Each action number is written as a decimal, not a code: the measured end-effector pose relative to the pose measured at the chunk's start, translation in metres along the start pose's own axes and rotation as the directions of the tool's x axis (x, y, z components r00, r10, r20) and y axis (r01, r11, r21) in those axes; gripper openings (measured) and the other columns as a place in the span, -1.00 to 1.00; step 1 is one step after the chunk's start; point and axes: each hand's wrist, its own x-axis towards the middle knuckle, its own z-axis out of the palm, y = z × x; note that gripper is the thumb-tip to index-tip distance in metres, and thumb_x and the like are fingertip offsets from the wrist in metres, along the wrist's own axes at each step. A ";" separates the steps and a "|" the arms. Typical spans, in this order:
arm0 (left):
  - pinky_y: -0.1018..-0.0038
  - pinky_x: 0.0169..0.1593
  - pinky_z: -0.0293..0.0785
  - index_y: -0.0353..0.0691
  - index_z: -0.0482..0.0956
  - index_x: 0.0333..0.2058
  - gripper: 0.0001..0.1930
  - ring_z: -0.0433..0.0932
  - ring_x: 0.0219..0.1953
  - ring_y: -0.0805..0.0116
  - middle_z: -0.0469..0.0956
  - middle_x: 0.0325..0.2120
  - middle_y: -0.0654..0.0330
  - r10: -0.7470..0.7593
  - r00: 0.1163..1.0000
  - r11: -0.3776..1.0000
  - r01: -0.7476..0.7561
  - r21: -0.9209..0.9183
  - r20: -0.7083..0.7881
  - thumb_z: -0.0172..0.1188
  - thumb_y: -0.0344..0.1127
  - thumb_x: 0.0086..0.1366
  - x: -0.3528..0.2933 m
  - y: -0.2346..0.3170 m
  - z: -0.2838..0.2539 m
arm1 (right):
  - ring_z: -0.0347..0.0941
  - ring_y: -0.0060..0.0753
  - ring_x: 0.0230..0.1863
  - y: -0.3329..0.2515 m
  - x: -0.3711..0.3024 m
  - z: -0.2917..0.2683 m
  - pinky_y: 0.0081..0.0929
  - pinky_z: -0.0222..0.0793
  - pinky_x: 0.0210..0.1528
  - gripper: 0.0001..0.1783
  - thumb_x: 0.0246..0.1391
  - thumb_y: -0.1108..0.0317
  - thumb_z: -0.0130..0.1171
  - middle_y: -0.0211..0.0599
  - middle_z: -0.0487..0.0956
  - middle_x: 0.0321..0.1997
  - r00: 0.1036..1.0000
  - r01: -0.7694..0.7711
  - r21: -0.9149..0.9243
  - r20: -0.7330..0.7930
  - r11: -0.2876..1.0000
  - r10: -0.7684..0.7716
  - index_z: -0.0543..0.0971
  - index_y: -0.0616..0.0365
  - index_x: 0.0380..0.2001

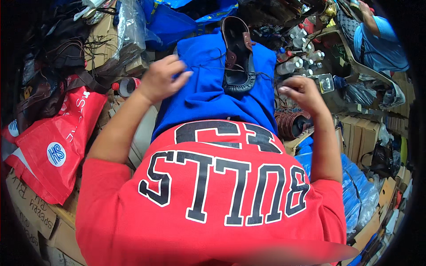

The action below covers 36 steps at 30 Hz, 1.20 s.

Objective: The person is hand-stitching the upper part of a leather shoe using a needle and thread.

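A dark brown and black shoe lies sole-down on the blue cloth over my lap, its toe toward me. Its opening faces up, and gathered stitching rings the toe. Thin dark thread stretches out from both sides of the shoe. To the left, my left hand is raised with curled fingers, closed on the thread's end. My right hand is held out on the other side, fingers bent, where the thread runs toward it. The exact grip of the right fingers is hard to make out.
A red bag stands at the left beside cardboard. Several plastic bottles lie at the far right, near another person in a blue shirt. Blue plastic and cardboard pieces crowd my right side. A blue bag lies ahead.
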 end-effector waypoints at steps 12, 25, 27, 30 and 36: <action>0.13 -0.18 0.43 -0.32 0.60 -0.43 -0.71 0.51 -0.27 -0.11 0.54 -0.38 -0.11 -0.651 0.696 0.404 0.654 0.639 -0.301 0.16 -0.15 0.18 -0.101 -0.112 -0.116 | 0.57 -0.16 -0.23 0.206 -0.148 -0.145 -0.33 0.41 -0.19 -0.60 0.00 0.00 0.19 -0.12 0.62 -0.26 0.600 -0.784 -0.365 -0.653 0.503 0.461 0.63 0.09 -0.25; 0.34 -0.03 0.42 -0.18 0.54 -0.11 -0.54 0.50 -0.13 0.10 0.51 -0.22 0.08 0.039 0.994 0.949 -0.003 -0.316 0.107 0.38 -0.19 -0.02 0.091 0.027 0.077 | 0.45 -0.53 -0.16 -0.020 0.039 -0.003 -0.58 0.35 -0.07 -0.69 0.02 0.52 0.16 -0.34 0.54 -0.20 0.999 -0.053 0.163 0.000 0.985 0.053 0.61 0.10 -0.12; 0.36 0.01 0.40 -0.20 0.54 -0.13 -0.54 0.49 -0.08 0.09 0.51 -0.17 0.08 0.039 0.987 0.941 0.015 -0.337 0.153 0.40 -0.20 -0.03 0.104 0.024 0.083 | 0.47 -0.56 -0.24 -0.023 0.054 -0.001 -0.58 0.39 -0.14 -0.76 -0.06 0.57 0.21 -0.39 0.54 -0.30 0.988 0.151 0.031 -0.051 0.988 -0.149 0.65 0.14 -0.25; 0.37 0.00 0.38 -0.22 0.56 -0.24 -0.59 0.48 -0.08 0.10 0.51 -0.19 0.08 0.099 0.954 0.942 0.001 -0.334 0.282 0.43 -0.19 -0.07 0.115 0.021 0.084 | 0.49 -0.53 -0.28 -0.007 0.070 0.004 -0.54 0.41 -0.16 -0.80 -0.11 0.59 0.24 -0.37 0.54 -0.36 0.984 0.175 0.180 -0.021 0.968 -0.174 0.65 0.16 -0.34; 0.43 -0.03 0.38 -0.26 0.58 -0.35 -0.67 0.50 -0.14 0.23 0.53 -0.27 0.14 0.025 0.849 0.895 0.217 -0.390 0.527 0.43 -0.22 -0.06 0.125 0.019 0.082 | 0.44 -0.55 -0.30 -0.001 0.079 0.008 -0.59 0.39 -0.20 -0.86 -0.15 0.60 0.26 -0.42 0.55 -0.40 0.951 0.297 0.027 0.074 0.954 -0.299 0.64 0.18 -0.44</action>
